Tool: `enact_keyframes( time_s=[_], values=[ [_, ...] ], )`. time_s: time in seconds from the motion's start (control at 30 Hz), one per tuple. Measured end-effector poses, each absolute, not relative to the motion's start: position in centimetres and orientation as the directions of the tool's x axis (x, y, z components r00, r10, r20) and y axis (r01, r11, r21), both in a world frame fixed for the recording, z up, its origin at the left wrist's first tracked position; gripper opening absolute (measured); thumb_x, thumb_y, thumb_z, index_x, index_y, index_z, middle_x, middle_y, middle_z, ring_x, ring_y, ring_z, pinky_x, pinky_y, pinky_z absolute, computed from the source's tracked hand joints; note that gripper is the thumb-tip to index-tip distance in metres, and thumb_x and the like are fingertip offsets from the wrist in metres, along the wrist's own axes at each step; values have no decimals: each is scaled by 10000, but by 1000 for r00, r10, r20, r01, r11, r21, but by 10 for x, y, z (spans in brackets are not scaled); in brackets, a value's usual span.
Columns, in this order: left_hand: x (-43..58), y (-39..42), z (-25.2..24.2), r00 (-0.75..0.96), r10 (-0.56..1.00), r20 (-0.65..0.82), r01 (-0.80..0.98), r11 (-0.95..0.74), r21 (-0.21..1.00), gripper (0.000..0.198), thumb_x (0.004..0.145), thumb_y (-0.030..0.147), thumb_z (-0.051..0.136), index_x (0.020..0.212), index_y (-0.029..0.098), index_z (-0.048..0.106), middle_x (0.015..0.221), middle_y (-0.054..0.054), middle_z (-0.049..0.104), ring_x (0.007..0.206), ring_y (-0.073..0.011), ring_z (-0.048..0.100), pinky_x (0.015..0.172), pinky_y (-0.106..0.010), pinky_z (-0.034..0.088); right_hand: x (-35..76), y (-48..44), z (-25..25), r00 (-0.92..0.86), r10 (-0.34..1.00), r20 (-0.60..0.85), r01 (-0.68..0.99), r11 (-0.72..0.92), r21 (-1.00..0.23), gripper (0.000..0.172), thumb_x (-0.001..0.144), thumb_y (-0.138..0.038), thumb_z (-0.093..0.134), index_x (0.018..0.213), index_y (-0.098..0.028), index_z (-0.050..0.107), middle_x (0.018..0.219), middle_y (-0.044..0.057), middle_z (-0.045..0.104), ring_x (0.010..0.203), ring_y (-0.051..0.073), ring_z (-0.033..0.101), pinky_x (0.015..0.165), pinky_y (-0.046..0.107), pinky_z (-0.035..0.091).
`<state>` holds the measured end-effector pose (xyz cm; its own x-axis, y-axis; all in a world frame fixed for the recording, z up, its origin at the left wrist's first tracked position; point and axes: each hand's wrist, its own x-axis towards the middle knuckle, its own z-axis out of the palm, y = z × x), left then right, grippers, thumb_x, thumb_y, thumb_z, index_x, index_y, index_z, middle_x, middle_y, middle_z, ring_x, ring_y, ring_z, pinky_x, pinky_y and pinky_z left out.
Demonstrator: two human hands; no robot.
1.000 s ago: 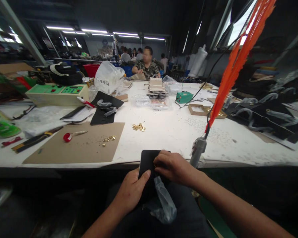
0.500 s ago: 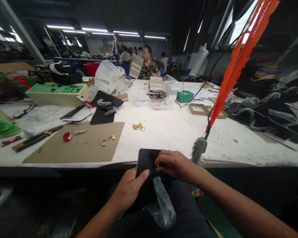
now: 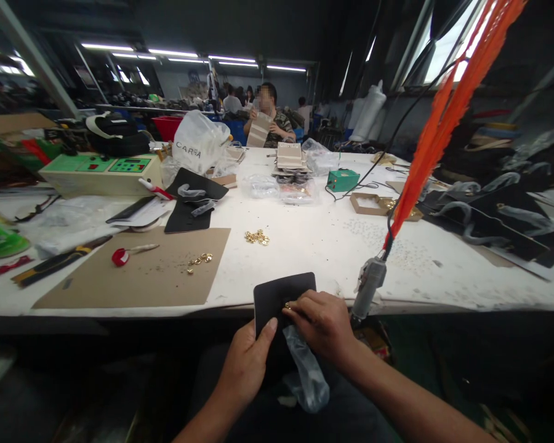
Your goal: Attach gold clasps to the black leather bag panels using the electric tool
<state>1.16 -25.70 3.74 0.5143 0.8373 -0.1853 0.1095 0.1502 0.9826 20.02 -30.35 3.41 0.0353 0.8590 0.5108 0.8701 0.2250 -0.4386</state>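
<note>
A black panel (image 3: 277, 295) with rounded corners is tilted up at the table's front edge. My left hand (image 3: 249, 357) grips its left side, thumb on the front face. My right hand (image 3: 321, 320) pinches a small gold fitting (image 3: 287, 305) against the panel's face. A clear plastic-wrapped strap (image 3: 307, 369) hangs below the fitting. Beyond the panel, a pile of gold fittings (image 3: 257, 237) lies on the white table (image 3: 300, 240). More gold pieces (image 3: 200, 263) lie on a brown board (image 3: 138, 277) at the left.
A grey tool (image 3: 370, 284) hangs from an orange cord (image 3: 425, 160) right of my right hand. Green-topped machine (image 3: 101, 172), green box (image 3: 343, 179) and stacked tan pieces (image 3: 289, 157) stand farther back. Across the table, a person (image 3: 281, 126) holds a tan piece.
The panel has turned slightly, its upper right corner now showing. My right hand has moved a little lower, and the gold fitting is easier to see. The person opposite has lowered the tan piece.
</note>
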Motion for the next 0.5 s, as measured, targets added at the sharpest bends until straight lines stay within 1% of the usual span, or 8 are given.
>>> enact_keyframes(
  time_s=[0.1, 0.13, 0.2, 0.27, 0.33, 0.37, 0.43, 0.5],
  values=[
    [12, -258, 33, 501, 825, -262, -24, 316, 948, 475, 921, 537, 695, 1214, 171, 774, 1108, -83, 822, 1019, -311, 756, 974, -391, 568, 197, -314, 28, 53, 830, 555, 805, 293, -516, 145, 1013, -350, 662, 1024, -255, 771, 881, 65, 763, 781, 217, 720, 710, 340, 535],
    [11, -258, 34, 497, 820, -284, -64, 361, 930, 482, 911, 529, 713, 1227, 169, 767, 1125, -92, 819, 1034, -314, 758, 980, -400, 573, 198, -319, 27, 61, 824, 563, 766, 323, -556, 143, 1000, -340, 682, 1094, -267, 761, 926, 66, 770, 806, 220, 728, 729, 342, 554],
    [11, -257, 40, 486, 816, -314, -127, 421, 898, 496, 893, 510, 744, 1249, 165, 756, 1153, -108, 812, 1076, -322, 756, 1001, -420, 575, 203, -330, 26, 149, 805, 574, 702, 323, -635, 215, 975, -308, 705, 1187, -284, 732, 1001, 73, 767, 864, 230, 733, 774, 352, 579],
    [14, -257, 48, 486, 803, -344, -157, 468, 870, 525, 865, 501, 775, 1264, 160, 748, 1166, -125, 807, 1096, -339, 756, 1005, -450, 584, 210, -344, 25, 342, 767, 543, 656, 219, -723, 303, 931, -310, 735, 1231, -289, 710, 1084, 91, 748, 949, 263, 725, 856, 398, 587],
    [18, -260, 54, 497, 774, -393, -147, 521, 841, 568, 825, 515, 803, 1265, 160, 747, 1162, -138, 807, 1099, -367, 757, 989, -484, 600, 218, -358, 23, 508, 760, 406, 543, 83, -836, 409, 862, -385, 776, 1256, -311, 696, 1131, 89, 738, 1011, 313, 714, 910, 462, 582],
    [20, -261, 56, 504, 752, -425, -126, 550, 825, 585, 807, 532, 810, 1259, 165, 749, 1157, -140, 809, 1107, -383, 754, 978, -501, 608, 221, -366, 23, 533, 792, 296, 455, 26, -890, 403, 833, -446, 784, 1214, -334, 713, 1098, 67, 748, 993, 329, 717, 893, 477, 587],
    [27, -262, 53, 520, 712, -471, -54, 578, 814, 623, 759, 585, 823, 1231, 184, 761, 1162, -139, 808, 1153, -418, 731, 959, -530, 621, 230, -382, 24, 465, 884, 53, 249, -73, -966, 286, 802, -574, 765, 1004, -371, 758, 923, -1, 755, 862, 315, 724, 771, 442, 593],
    [37, -258, 46, 523, 720, -455, 24, 522, 853, 682, 686, 660, 842, 1210, 229, 767, 1201, -128, 798, 1228, -447, 685, 928, -539, 638, 243, -401, 28, 371, 922, -109, 59, -141, -988, 291, 780, -655, 748, 805, -365, 749, 771, -36, 718, 718, 263, 692, 650, 369, 540]
  ],
)
